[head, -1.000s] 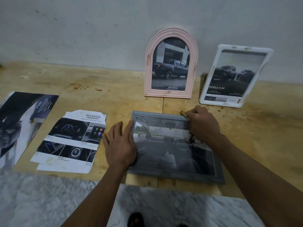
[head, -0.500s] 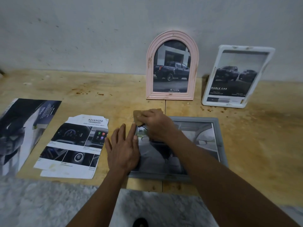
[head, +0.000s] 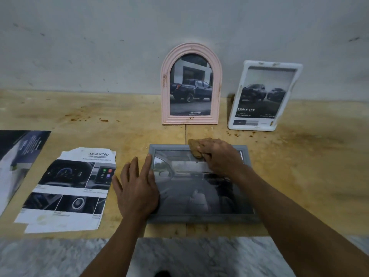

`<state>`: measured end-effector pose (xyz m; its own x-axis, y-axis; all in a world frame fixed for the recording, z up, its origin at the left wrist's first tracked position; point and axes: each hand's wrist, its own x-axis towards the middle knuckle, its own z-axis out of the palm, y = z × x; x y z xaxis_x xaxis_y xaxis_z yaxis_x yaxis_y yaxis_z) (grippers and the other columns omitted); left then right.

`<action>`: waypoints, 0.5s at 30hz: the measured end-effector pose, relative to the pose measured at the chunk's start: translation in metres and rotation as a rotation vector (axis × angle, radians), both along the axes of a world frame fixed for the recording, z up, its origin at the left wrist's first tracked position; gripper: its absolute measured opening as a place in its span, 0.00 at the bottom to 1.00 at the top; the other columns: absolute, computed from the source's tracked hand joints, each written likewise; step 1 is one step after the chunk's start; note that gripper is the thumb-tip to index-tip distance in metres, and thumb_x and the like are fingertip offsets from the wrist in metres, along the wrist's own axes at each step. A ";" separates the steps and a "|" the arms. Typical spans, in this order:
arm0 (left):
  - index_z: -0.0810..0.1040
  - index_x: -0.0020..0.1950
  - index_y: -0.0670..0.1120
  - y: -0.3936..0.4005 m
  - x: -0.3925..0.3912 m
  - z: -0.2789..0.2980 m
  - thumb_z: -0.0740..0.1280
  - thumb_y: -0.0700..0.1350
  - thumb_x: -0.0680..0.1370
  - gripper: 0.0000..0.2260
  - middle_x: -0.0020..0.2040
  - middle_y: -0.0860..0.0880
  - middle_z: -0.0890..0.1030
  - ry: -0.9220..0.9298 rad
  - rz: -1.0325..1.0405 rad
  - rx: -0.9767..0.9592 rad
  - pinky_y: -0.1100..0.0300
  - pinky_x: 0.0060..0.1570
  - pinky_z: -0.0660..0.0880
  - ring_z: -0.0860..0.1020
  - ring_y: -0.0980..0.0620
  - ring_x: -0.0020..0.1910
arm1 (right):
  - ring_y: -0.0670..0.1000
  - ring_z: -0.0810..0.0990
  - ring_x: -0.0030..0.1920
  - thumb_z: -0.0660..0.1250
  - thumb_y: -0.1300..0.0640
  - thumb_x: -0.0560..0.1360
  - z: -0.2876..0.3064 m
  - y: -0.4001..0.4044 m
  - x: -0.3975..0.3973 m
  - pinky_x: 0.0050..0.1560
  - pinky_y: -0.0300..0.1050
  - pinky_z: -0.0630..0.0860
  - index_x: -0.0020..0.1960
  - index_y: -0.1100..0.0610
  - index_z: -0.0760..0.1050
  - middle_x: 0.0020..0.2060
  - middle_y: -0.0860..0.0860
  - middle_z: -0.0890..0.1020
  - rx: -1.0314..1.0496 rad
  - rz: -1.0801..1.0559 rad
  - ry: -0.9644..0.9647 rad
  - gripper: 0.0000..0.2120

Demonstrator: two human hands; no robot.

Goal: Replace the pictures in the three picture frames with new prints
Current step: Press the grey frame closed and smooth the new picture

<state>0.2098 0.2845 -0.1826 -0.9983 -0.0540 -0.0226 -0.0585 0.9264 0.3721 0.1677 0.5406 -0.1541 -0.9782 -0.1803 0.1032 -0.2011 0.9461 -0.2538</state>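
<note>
left hand flat on grey frame | right hand presses tan cloth on its top edge

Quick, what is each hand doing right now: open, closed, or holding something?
Left hand: open, flat on the grey frame.
Right hand: closed around a brown cloth, pressing it on the frame.

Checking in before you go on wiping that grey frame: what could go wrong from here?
The grey frame could slide under the wiping, since only the left hand pins its edge. The right hand with the brown cloth works close to the leaning pink frame and might knock it over.
</note>
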 end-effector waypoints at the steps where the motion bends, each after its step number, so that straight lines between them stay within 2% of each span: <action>1: 0.54 0.79 0.63 0.000 0.000 0.000 0.48 0.55 0.84 0.22 0.80 0.50 0.59 -0.006 -0.002 0.001 0.38 0.75 0.46 0.52 0.47 0.79 | 0.60 0.79 0.51 0.66 0.59 0.76 0.002 0.008 0.004 0.48 0.51 0.79 0.58 0.55 0.81 0.57 0.55 0.82 0.017 -0.022 -0.018 0.12; 7: 0.52 0.79 0.63 0.001 0.000 0.002 0.47 0.56 0.84 0.22 0.80 0.49 0.58 -0.019 0.008 0.009 0.37 0.75 0.47 0.51 0.47 0.79 | 0.56 0.79 0.53 0.65 0.62 0.75 0.016 0.044 0.021 0.40 0.43 0.72 0.61 0.47 0.78 0.57 0.53 0.80 0.198 -0.128 -0.134 0.18; 12: 0.52 0.79 0.64 0.003 0.001 0.003 0.45 0.57 0.84 0.22 0.80 0.50 0.57 -0.022 0.024 0.012 0.37 0.75 0.46 0.51 0.47 0.79 | 0.59 0.76 0.55 0.67 0.60 0.72 0.023 0.056 0.037 0.46 0.51 0.79 0.60 0.49 0.79 0.55 0.57 0.77 0.152 -0.282 -0.143 0.17; 15: 0.53 0.78 0.65 0.004 0.002 0.002 0.47 0.56 0.84 0.21 0.80 0.50 0.58 -0.009 0.034 0.024 0.37 0.75 0.47 0.52 0.47 0.79 | 0.56 0.71 0.56 0.67 0.61 0.74 0.020 0.060 0.046 0.44 0.51 0.79 0.59 0.53 0.80 0.52 0.53 0.79 0.178 -0.296 -0.103 0.15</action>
